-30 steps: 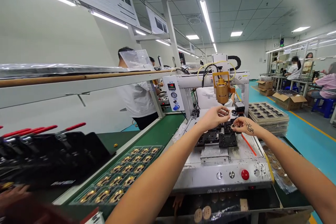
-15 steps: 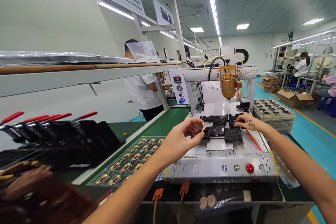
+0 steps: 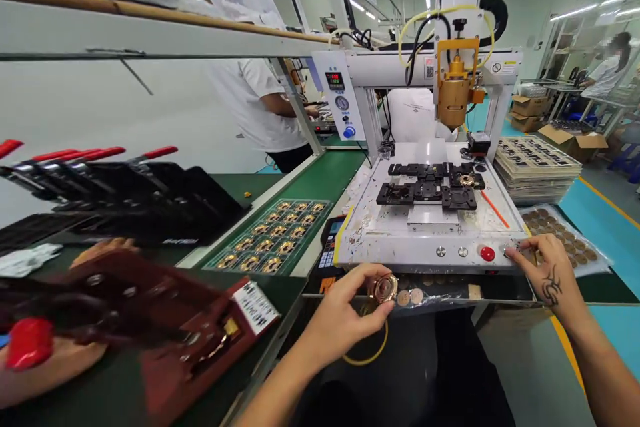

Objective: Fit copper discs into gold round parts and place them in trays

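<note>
Between the thumb and fingers of my left hand (image 3: pixel 357 307) is a round gold watch-case-like part (image 3: pixel 385 288), held in front of the machine's front edge. My right hand (image 3: pixel 550 270) is at the right end of the machine's front panel (image 3: pixel 400 247), its thumb and forefinger at the silver button there; it holds nothing that I can see. To the left of that hand is a red button (image 3: pixel 487 253). On the machine bed lies a black fixture (image 3: pixel 429 190), with another gold ring-shaped part (image 3: pixel 467 180) in its right side. A gold heating head (image 3: pixel 454 100) hangs above the fixture.
A green tray (image 3: pixel 267 237) of gold parts lies left of the machine. Nearer is a dark red press (image 3: pixel 185 333), with a co-worker's hand (image 3: pixel 55 367) beside it. Red-handled clamps (image 3: pixel 115 167) stand far left. Round brown discs (image 3: pixel 560 233) and stacked trays (image 3: pixel 537 170) are on the right.
Both hands have left the black fixture. My left hand has come back toward me with the gold part; my right hand has moved down to the front-panel button. The view has tilted down.
</note>
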The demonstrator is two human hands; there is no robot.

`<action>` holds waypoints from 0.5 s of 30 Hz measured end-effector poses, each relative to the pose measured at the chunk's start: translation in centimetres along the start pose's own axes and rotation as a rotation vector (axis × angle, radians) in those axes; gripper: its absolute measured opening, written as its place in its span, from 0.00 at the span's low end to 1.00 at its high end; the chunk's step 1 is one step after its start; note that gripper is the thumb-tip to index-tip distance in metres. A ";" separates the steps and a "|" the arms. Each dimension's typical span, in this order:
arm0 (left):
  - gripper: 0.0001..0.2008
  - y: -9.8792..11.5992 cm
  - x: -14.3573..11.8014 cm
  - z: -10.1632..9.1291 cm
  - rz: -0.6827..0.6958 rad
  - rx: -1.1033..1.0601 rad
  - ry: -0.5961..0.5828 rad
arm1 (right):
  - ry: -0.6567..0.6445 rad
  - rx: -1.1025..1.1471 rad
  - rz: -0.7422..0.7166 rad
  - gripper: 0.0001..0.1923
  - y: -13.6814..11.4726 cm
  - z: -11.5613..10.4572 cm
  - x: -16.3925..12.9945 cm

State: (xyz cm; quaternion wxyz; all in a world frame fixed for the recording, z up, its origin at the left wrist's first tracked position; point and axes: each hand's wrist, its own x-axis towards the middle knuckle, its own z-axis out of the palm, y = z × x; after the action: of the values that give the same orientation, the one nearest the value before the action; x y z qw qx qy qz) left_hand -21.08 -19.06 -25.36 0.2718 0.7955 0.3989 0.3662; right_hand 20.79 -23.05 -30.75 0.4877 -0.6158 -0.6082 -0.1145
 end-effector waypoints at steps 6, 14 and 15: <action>0.17 -5.2 -1.4 5.0 -0.050 -0.069 -0.310 | -0.195 0.158 -0.199 0.05 -6.0 5.9 -5.9; 0.17 -8.5 -0.4 7.5 -0.016 -0.046 -0.355 | -0.511 0.242 -0.375 0.11 -9.3 16.0 -8.1; 0.17 -8.5 -0.5 7.5 -0.019 -0.047 -0.362 | -0.519 0.231 -0.383 0.10 -9.0 16.2 -8.2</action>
State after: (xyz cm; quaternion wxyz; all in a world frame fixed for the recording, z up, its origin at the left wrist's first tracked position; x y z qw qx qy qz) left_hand -19.01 -16.02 -36.12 0.3613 0.8380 0.3424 0.2237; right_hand 3.82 -18.26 -40.69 0.3529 -0.4397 -0.8255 0.0263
